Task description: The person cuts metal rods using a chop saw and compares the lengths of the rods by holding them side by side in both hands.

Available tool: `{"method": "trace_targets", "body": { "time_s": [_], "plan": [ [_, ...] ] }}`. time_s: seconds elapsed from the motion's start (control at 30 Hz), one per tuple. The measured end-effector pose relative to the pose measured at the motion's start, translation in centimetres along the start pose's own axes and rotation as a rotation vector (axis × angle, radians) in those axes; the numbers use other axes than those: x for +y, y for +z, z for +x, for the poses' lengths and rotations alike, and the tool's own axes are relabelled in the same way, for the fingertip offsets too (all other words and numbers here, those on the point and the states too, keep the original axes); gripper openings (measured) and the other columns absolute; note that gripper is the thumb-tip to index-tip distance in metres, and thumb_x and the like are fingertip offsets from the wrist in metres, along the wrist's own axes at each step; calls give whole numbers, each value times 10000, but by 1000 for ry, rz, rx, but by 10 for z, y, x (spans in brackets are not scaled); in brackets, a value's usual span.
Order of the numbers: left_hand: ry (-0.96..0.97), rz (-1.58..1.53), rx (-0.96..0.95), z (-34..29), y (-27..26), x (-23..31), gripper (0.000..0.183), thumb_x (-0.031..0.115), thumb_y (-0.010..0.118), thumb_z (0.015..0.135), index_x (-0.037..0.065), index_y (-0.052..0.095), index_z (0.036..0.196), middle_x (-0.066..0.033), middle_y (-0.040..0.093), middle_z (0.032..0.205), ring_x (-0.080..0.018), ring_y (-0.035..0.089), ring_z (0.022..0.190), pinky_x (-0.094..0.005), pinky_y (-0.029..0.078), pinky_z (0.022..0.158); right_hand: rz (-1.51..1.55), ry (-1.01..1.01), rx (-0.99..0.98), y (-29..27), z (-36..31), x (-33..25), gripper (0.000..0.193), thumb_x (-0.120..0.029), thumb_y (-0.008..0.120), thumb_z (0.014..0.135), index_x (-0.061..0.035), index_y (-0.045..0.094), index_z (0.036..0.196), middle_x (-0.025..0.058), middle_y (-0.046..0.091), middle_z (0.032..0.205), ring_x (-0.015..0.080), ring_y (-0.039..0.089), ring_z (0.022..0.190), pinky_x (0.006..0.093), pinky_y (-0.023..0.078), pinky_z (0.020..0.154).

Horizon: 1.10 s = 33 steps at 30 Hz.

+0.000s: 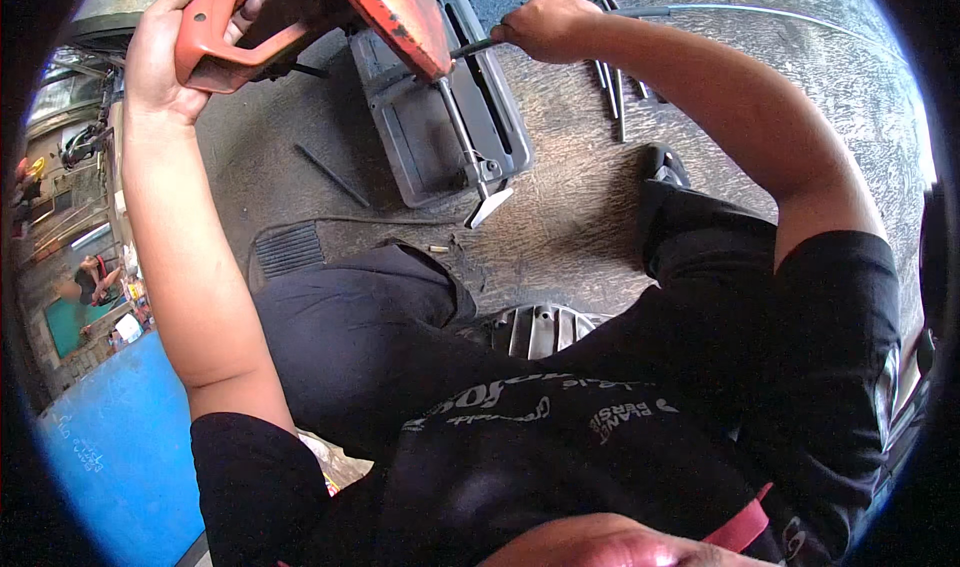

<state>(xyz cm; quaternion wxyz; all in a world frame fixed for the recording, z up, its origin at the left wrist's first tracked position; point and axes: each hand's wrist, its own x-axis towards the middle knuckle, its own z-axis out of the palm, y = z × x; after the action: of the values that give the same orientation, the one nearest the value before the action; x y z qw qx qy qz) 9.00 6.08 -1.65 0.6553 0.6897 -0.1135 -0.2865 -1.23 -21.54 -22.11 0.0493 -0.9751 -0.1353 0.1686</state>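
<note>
A cut-off saw with a worn orange blade guard [395,12] stands in front of me at the upper middle. My left hand [160,62] is closed around its orange D-shaped handle [197,37]. On the other side, my right hand [548,29] grips a thin metal rod [474,49], whose near end reaches in beside the guard's lower tip. Past my fist a long shiny length [740,11] runs out to the right, seemingly the same rod. The guard hides the blade and the rod's end. Below lies the grey saw base [405,172] with its clamp screw [456,117].
Several short metal rods [612,102] lie on the worn floor right of the saw. A dark thin bar [332,175] and a ribbed pedal-like plate [288,249] lie left. A round finned metal part [540,329] sits between my legs. A blue surface [120,447] is lower left.
</note>
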Motion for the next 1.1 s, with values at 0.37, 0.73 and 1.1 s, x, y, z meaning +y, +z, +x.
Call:
{"method": "trace_targets", "body": {
  "time_s": [0.37, 0.73, 1.1],
  "plan": [
    [-31, 90, 63, 1, -7, 2, 379, 141, 519, 903, -59, 473, 1221, -169, 616, 1060, -216, 629, 918, -309, 518, 811, 37, 22, -22, 6, 2, 2, 329, -320, 337, 996, -167, 564, 1178, 109, 638, 1038, 286, 631, 958, 441, 502, 804],
    [1, 165, 66, 4, -8, 4, 394, 146, 538, 896, -67, 479, 1222, -168, 617, 1042, -197, 615, 872, -273, 510, 780, 123, 48, -12, 8, 3, 13, 381, -381, 336, 985, -166, 589, 1171, 129, 650, 1017, 303, 625, 969, 443, 487, 839],
    [45, 69, 117, -3, 12, -3, 423, 132, 524, 895, -58, 445, 1264, -174, 564, 1174, -237, 598, 1012, -329, 492, 898, 123, 62, -4, 9, 4, 6, 396, -391, 326, 989, -145, 590, 1153, 134, 649, 1008, 311, 629, 953, 443, 486, 838]
  ]
}}
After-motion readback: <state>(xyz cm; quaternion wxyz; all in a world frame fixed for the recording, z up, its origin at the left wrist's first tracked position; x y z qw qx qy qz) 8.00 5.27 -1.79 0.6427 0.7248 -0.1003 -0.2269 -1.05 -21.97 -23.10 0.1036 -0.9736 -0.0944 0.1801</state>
